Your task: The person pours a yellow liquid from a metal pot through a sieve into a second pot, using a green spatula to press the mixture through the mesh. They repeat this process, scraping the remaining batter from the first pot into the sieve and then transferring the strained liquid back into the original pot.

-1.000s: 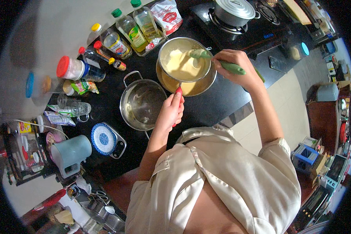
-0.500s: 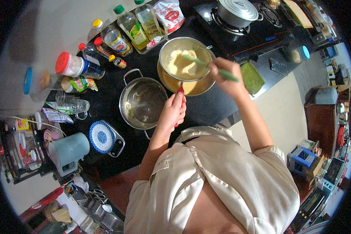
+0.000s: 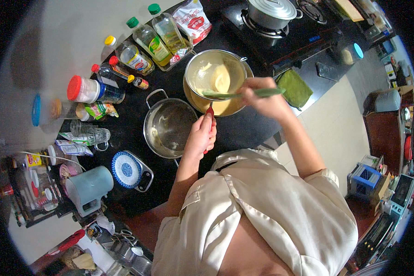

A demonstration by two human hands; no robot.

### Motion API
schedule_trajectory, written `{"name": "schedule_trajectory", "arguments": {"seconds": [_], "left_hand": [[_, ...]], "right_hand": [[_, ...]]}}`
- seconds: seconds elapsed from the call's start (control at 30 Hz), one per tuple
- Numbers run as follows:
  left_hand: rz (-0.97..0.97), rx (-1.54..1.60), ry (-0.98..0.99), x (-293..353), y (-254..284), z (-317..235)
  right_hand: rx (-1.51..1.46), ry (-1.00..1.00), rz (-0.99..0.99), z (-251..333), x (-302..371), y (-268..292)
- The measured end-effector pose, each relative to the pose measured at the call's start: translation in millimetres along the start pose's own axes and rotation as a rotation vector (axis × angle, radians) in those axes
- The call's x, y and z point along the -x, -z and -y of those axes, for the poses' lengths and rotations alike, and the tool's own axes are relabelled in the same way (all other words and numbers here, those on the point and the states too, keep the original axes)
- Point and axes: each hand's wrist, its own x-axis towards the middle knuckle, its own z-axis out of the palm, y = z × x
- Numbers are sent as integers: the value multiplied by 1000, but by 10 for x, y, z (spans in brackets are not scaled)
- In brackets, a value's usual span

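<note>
Sieve (image 3: 234,63) | round, yellow mixture (image 3: 222,79) inside | left grip (image 3: 201,134) holding handle (image 3: 210,111) | right grip (image 3: 263,96) holding spatula (image 3: 226,95)

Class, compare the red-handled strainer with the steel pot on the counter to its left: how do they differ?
The strainer is gripped by the left hand; the pot stands on the counter.
The strainer has a straight red handle, while the pot has a metal loop handle on its far side.
The strainer holds pale yellow mixture; the pot shows only pale smears inside.
Both are round, open-topped and metal-rimmed.
</note>
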Motion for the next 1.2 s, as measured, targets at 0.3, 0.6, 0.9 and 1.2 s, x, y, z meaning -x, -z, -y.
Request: {"name": "schedule_trajectory", "arguments": {"seconds": [0.3,0.6,0.9,1.2], "left_hand": [[73,37,-10,35,-30,-19],[47,-16,4,62,34,-56],[-2,-40,-1,47,-20,-31],[42,-37,1,63,19,-44]], "right_hand": [[-172,72,-144,-131,-159,-22],[61,146,-86,109,-244,486],[-44,50,-64,134,-185,321],[61,108,97,30,-38,271]]}}
